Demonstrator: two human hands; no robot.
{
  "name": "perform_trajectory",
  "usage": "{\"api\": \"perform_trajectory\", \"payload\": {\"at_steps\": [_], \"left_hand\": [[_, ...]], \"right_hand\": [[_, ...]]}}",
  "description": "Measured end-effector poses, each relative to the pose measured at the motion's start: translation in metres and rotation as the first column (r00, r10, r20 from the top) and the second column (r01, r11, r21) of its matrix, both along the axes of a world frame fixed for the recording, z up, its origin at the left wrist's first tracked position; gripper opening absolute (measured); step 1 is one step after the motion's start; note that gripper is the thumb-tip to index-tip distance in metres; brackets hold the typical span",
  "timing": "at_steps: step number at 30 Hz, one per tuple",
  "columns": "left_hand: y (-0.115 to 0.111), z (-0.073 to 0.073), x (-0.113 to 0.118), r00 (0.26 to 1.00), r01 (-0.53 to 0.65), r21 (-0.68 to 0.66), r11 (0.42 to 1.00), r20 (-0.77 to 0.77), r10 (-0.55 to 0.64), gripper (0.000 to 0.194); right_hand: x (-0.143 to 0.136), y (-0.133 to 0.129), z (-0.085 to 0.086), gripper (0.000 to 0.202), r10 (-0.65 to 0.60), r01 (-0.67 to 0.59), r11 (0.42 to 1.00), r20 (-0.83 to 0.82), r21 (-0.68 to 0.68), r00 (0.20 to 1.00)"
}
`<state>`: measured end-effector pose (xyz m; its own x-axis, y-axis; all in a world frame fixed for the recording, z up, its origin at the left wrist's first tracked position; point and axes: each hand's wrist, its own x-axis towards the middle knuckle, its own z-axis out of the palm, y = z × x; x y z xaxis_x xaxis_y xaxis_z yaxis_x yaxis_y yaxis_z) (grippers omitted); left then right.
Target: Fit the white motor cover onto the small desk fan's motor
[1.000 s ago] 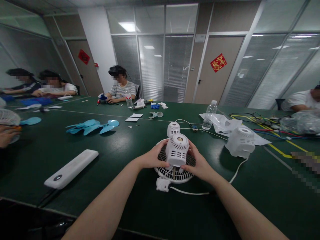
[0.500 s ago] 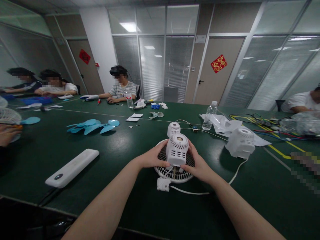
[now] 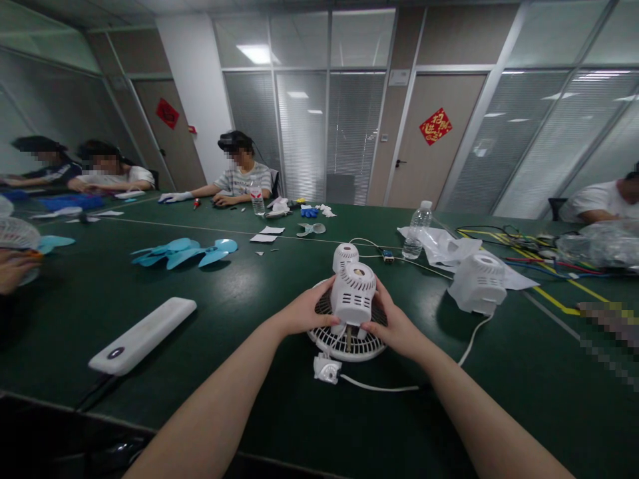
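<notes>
Between my two hands is a white vented fan motor housing (image 3: 353,299), above a round white fan grille (image 3: 344,349) lying on the table. My left hand (image 3: 310,309) grips the housing's left side, with the thumb near its lower edge. On the opposite side, my right hand (image 3: 397,327) holds it in the same way. Under the housing's front edge, parts in the grille's middle are partly visible. A small white plastic piece (image 3: 327,368) with a cord lies in front of the grille. Just behind stands a similar, smaller-looking white vented housing (image 3: 345,254), partly covered.
Another white housing (image 3: 478,285) stands at right by a plastic bag and a water bottle (image 3: 418,229). Blue fan blades (image 3: 184,251) and a long white device (image 3: 144,336) lie left. Cables (image 3: 524,246) spread at far right. Co-workers sit around the green table.
The front lower edge of the housing has lifted slightly in my hands, showing more beneath it. The small white piece in front has turned a little.
</notes>
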<state>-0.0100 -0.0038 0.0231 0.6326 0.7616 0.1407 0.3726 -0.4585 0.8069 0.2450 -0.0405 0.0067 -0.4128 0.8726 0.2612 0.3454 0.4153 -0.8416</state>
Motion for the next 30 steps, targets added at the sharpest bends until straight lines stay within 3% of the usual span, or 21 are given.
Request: {"api": "perform_trajectory", "payload": {"at_steps": [19,30], "left_hand": [[0.0009,-0.001,0.0025,0.996,-0.081,0.001,0.997,-0.036,0.081,0.094],[0.0024,-0.0021,-0.0009,1.0,-0.021,-0.012,1.0,-0.001,0.021,0.098]], "right_hand": [[0.0024,0.004,-0.0008,0.101,-0.015,0.015,0.999,-0.014,-0.031,1.0],[0.0034,0.0028,-0.0004,0.098,-0.004,0.004,0.999,-0.008,-0.043,1.0]]}}
